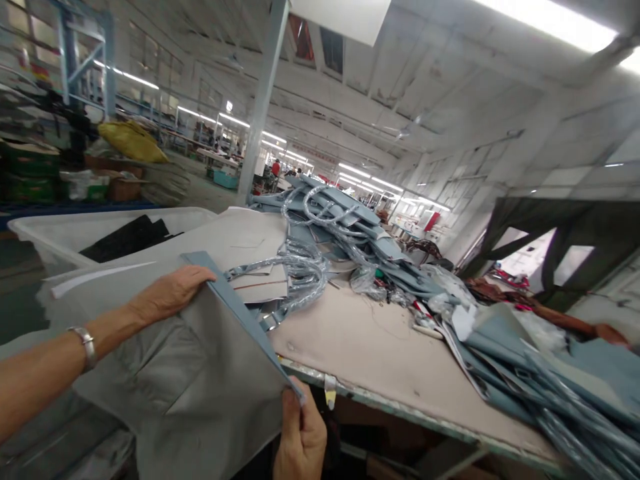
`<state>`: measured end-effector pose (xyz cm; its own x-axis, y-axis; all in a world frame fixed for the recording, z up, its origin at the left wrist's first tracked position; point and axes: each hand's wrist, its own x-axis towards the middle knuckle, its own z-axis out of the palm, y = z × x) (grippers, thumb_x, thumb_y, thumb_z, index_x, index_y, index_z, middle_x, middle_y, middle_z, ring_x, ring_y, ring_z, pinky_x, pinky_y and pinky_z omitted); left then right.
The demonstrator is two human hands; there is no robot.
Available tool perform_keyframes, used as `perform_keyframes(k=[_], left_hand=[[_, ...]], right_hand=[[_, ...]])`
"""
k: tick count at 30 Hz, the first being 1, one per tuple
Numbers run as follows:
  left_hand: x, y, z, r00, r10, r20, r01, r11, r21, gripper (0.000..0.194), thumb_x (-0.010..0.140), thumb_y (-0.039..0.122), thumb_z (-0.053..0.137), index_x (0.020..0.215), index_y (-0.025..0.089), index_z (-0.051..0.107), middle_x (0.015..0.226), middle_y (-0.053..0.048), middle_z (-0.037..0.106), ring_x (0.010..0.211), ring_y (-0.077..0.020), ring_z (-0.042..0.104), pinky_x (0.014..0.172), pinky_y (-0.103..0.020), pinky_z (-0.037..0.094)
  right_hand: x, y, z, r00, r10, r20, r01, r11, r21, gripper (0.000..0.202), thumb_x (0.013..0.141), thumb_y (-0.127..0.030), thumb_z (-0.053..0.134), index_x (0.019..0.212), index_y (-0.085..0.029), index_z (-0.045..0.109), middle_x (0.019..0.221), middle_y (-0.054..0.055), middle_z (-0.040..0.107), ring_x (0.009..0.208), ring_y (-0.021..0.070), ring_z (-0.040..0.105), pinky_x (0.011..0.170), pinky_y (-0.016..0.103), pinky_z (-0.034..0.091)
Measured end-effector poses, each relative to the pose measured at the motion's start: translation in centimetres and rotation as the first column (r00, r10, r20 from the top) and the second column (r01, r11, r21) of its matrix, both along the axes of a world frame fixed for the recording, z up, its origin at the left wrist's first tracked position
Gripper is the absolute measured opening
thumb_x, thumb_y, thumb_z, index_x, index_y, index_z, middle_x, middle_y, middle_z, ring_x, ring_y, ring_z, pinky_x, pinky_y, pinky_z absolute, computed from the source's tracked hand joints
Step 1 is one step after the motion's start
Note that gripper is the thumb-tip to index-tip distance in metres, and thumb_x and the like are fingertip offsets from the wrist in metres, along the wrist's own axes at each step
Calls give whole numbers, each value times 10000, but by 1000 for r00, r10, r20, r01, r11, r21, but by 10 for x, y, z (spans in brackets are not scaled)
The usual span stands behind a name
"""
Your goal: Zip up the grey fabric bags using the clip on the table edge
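Note:
A large grey bag lining (220,373) with a stitched-in pocket hangs before me, a stiff blue band (245,320) running along its top edge. My left hand (175,292) is closed on the band's far upper end, thumb and fingers over the edge. At the near lower end, my right hand (300,433) pinches the same edge. The band stretches straight and slanted between both hands. Just beyond it lie plastic-wrapped bag handles (300,280) on the table, beside a small grey piece with a brown line (263,287).
The worktable (350,340) carries a heap of blue bag pieces (340,213) at the back and more blue bags (520,373) at right. A white bin (45,233) with black material (127,239) stands left. A post (263,100) rises behind the table.

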<state>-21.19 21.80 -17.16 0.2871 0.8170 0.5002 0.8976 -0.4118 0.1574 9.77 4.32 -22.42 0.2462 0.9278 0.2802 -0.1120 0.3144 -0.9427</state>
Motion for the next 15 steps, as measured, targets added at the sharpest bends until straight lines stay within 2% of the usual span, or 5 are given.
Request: perform_keyframes(k=[4,8,12,14,15], left_hand=[[-2,-10,28,998,62,31,-64,996,69,621,1096,353,156,1187,25,675,1125,-157,696,1100,-278,612,1083,-501,509],[14,-42,108,1000,31,-3,-30,983,181,737,1073,566,151,1207,73,681,1069,-106,647,1056,-268,591,1085,-534,495],[81,-110,200,978,-1,-210,95,894,438,906,1046,626,6,1119,108,745,1043,-60,631,1067,-257,595,1070,-519,499],[130,-148,231,956,-53,-288,190,860,474,872,1067,483,-64,1150,146,737,1016,-41,620,1024,-241,607,1009,-502,518],[156,-166,241,953,-109,-282,236,850,471,820,1079,395,-58,1150,165,726,1012,-33,618,1025,-236,613,993,-492,517]], right_hand=[[13,-17,35,1000,10,5,-10,999,38,515,1012,-646,599,955,-192,834,847,53,771,829,228,706,746,280,575],[76,-25,95,988,-151,-25,149,986,-79,585,802,-745,778,915,-173,820,821,52,780,810,238,700,722,295,575],[190,-43,190,937,-349,-8,345,929,-132,669,604,-671,919,1000,-152,773,798,80,775,727,257,712,675,352,581],[248,-65,241,829,-530,177,538,843,6,604,804,-666,786,1072,-125,745,908,150,784,745,245,722,700,371,591],[272,-79,264,678,-650,344,650,748,131,555,928,-637,676,1090,-110,731,948,181,779,746,233,720,707,373,596]])
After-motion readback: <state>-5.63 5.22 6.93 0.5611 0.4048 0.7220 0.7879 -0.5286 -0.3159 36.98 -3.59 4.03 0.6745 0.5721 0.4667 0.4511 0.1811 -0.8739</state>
